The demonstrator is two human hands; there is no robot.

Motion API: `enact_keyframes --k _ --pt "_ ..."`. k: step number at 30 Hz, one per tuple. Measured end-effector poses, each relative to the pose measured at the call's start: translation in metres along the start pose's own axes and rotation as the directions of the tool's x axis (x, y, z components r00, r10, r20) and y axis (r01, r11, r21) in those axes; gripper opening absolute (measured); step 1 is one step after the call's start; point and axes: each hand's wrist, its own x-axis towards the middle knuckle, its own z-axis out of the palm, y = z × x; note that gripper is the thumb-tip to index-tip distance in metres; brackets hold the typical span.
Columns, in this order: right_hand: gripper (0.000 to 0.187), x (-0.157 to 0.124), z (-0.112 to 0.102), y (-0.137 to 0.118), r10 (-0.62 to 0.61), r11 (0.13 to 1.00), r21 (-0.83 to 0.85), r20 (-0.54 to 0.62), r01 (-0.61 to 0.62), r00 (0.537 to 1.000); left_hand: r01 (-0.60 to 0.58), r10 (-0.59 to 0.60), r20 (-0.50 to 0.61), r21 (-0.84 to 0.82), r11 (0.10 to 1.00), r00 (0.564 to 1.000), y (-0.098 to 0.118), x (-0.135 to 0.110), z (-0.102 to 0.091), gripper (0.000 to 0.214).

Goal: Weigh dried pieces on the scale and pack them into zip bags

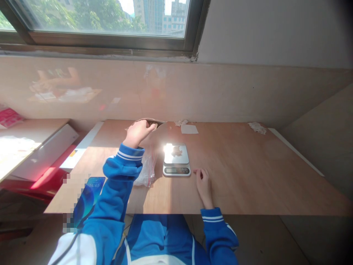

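Note:
My left hand [139, 132] reaches over the open brown bag or box [149, 120] by the wall. Its fingers are bent and partly hidden at the opening; a small pale brown bit shows by the thumb, and I cannot make out what they grip. Small brown pieces [177, 151] lie on the white kitchen scale [176, 162], whose grey display faces me. Just right of the scale, my right hand [203, 182] rests on the table, fingers curled in, one fingertip pointing at the scale's corner; no object shows in it. Clear plastic bags [146, 170] lie below my left hand.
A phone [89, 198] lies at the left edge of the wooden table [242, 173]. A white card [189, 129] and crumpled tissue [181, 122] sit by the wall, another tissue [257, 127] farther right. A red stool [49, 176] stands left.

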Motion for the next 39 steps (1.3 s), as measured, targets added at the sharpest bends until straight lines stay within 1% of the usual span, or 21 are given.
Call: enact_keyframes --k 2,4,7,9,14,18,20,23,25,27,30,33,35,37,39 --pt "0.036 0.0 0.0 0.0 0.001 1.0 -0.001 0.002 -0.001 1.0 0.064 -0.064 -0.002 0.035 0.997 0.998 0.005 -0.003 -0.003 0.034" --pt "0.036 0.0 0.0 -0.001 0.001 1.0 0.0 0.003 -0.001 1.0 0.074 -0.072 -0.036 0.031 0.997 0.997 0.007 -0.004 -0.004 0.032" --pt "0.035 0.0 0.0 -0.001 -0.006 1.0 0.001 0.003 0.006 1.0 0.041 -0.042 -0.11 -0.014 0.999 0.993 0.007 -0.003 -0.003 0.029" --pt "0.035 0.0 -0.001 -0.002 -0.008 1.0 -0.005 0.0 0.008 1.0 0.016 -0.022 -0.127 -0.053 0.998 0.992 0.006 -0.001 -0.001 0.028" --pt "0.035 0.0 -0.001 -0.001 0.0 1.0 -0.003 0.004 0.0 1.0 -0.066 0.058 -0.063 -0.132 0.989 0.996 0.006 0.0 0.004 0.04" --pt "0.036 0.0 0.0 0.0 -0.004 1.0 -0.004 0.003 0.004 1.0 -0.162 0.153 -0.074 -0.126 0.979 0.985 0.007 -0.003 0.005 0.03" --pt "0.036 0.0 0.0 0.001 -0.003 1.0 -0.001 -0.002 0.003 1.0 -0.159 0.147 -0.092 -0.152 0.975 0.985 0.008 -0.004 0.004 0.026" --pt "0.036 0.0 0.0 0.0 -0.001 1.0 0.007 -0.003 0.001 1.0 -0.11 0.09 -0.105 -0.21 0.971 0.99 0.006 -0.002 0.005 0.025" --pt "0.036 0.0 0.0 -0.001 -0.001 1.0 0.006 -0.002 0.001 1.0 -0.098 0.071 -0.118 -0.246 0.964 0.99 0.004 0.001 0.006 0.024" --pt "0.036 0.0 0.0 -0.001 0.001 1.0 0.004 0.001 -0.001 1.0 -0.116 0.075 -0.155 -0.277 0.954 0.985 0.001 0.003 0.008 0.023" --pt "0.036 0.0 0.0 0.0 -0.003 1.0 0.002 0.003 0.003 1.0 -0.154 0.075 -0.254 -0.308 0.939 0.964 -0.001 0.006 0.011 0.024" --pt "0.036 0.0 0.0 0.0 -0.006 1.0 0.0 -0.007 0.006 1.0 -0.188 0.045 -0.382 -0.347 0.919 0.923 0.001 0.008 0.01 0.028" --pt "0.036 0.0 0.0 0.0 0.0 1.0 -0.006 -0.01 0.0 1.0 -0.221 0.04 -0.445 -0.362 0.906 0.895 0.004 0.007 0.008 0.029" --pt "0.037 0.001 0.0 0.0 0.002 1.0 -0.011 -0.009 -0.002 1.0 -0.262 0.071 -0.459 -0.369 0.892 0.886 0.007 0.004 0.007 0.028" --pt "0.038 0.001 0.0 0.0 0.01 1.0 -0.001 -0.01 -0.01 1.0 -0.3 0.121 -0.422 -0.389 0.871 0.898 0.01 -0.005 0.01 0.028"
